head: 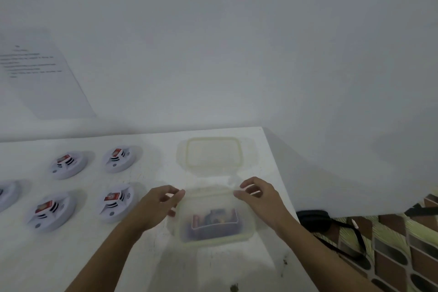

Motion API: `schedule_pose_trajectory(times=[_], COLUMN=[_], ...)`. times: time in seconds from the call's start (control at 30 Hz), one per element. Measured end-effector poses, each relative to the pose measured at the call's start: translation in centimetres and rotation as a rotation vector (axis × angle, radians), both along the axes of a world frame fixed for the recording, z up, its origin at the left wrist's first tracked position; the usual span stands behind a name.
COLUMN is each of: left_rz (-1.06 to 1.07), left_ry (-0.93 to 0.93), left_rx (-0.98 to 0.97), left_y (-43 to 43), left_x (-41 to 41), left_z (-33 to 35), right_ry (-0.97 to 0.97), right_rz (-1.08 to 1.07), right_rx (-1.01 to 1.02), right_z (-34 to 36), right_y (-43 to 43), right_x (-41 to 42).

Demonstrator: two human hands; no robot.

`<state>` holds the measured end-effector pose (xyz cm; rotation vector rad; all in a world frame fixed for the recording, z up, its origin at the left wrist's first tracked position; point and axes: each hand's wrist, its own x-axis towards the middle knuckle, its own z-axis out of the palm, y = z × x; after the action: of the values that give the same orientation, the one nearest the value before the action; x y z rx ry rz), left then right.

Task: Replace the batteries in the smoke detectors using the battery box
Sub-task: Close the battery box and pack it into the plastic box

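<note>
A translucent plastic battery box [214, 236] stands on the white table [147, 265] in front of me, with dark and red batteries [213, 219] blurred inside. Its lid [213, 153] lies flat just behind it. My left hand [158, 206] is at the box's far left corner, fingers curled and apart, thumb tip at the rim. My right hand [259, 197] mirrors it at the far right corner. Neither hand clasps anything. Several white round smoke detectors lie to the left, each with a red battery showing: [68, 165], [118, 159], [51, 212], [116, 202].
A printed sheet [40, 73] hangs on the white wall at the left. The table's right edge runs diagonally just right of the box. Beyond it a black object with a strap [314, 219] lies on a patterned surface [391, 244].
</note>
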<state>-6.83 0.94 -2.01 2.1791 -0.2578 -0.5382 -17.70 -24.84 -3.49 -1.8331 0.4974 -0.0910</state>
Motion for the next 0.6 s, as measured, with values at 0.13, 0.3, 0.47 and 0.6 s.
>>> schedule_pose_trajectory(times=[0.13, 0.3, 0.47, 0.6], left_rz=[-0.071, -0.004, 0.083, 0.089], left_ry=[0.090, -0.059, -0.079, -0.027], left_rx=[-0.052, -0.109, -0.093, -0.079], left_y=[0.8, -0.1, -1.5, -2.1], left_x=[-2.6, -3.1, -1.1, 0.9], left_z=[0.2, 0.0, -0.5, -0.6], right_ry=[-0.012, -0.128, -0.140, -0.130], right_rz=[0.054, -0.052, -0.119, -0.111], right_rx=[-0.001, -0.003, 0.029, -0.014], right_z=[-0.9, -1.6, -1.3, -1.8], right_y=[0.5, 1.2, 1.0, 0.2], right_x=[-0.9, -0.7, 0.7, 2.2])
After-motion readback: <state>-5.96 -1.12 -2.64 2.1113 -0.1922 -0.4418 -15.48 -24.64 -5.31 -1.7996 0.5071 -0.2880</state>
